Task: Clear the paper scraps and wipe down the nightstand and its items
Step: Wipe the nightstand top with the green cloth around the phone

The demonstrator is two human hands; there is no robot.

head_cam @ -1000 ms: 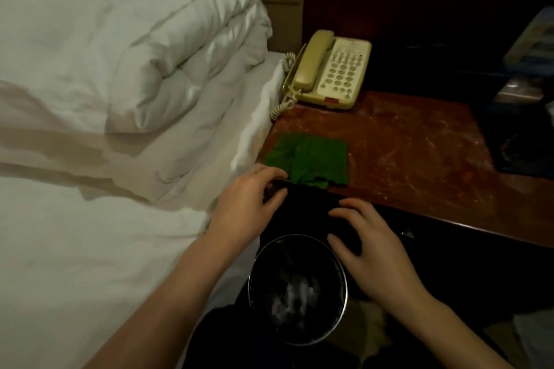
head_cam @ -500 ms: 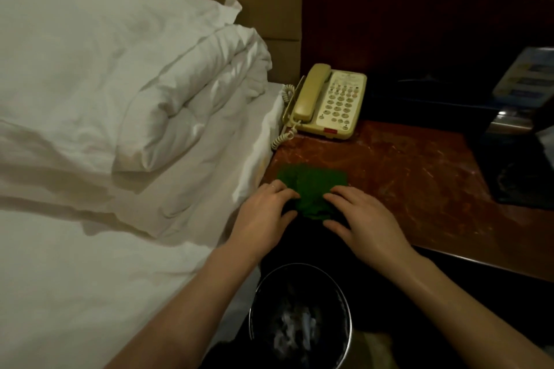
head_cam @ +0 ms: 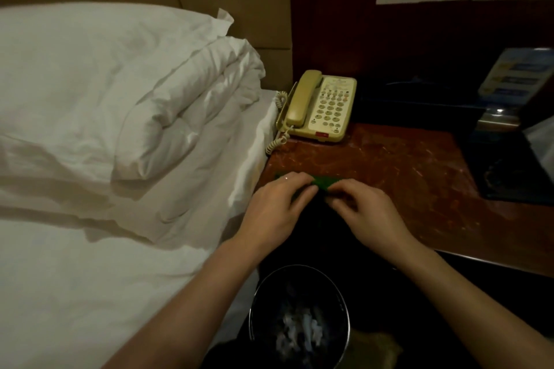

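Nearest the camera, a dark round bin [head_cam: 299, 317] stood on the floor below the hands, with pale crumpled paper scraps [head_cam: 299, 332] lying inside it. No scraps showed on the bench top itself, so that part of the job looked finished and the wiping was about to begin.

Above the bin, both hands met at the front left corner of the bench [head_cam: 389, 177]. The left hand [head_cam: 275, 204] and the right hand [head_cam: 365, 207] each had a grip clamped on the green cloth [head_cam: 325, 181], fingers curled over its near edge, with only a narrow strip of green showing between and beyond the knuckles. The cloth lay on the reddish bench surface, right at the edge next to the bed [head_cam: 120, 189].

The cloth looked soft, light and limp. It would likely bunch or fold rather than hold a shape, so gathering it into a flat pad under one palm seemed the better way to carry and press it.

Further back, a cream telephone [head_cam: 320, 106] sat at the rear left of the bench, its coiled cord hanging toward the mattress. It looked light and easy to shift; lifting it by the body, with the handset held down, seemed safest for wiping beneath it.
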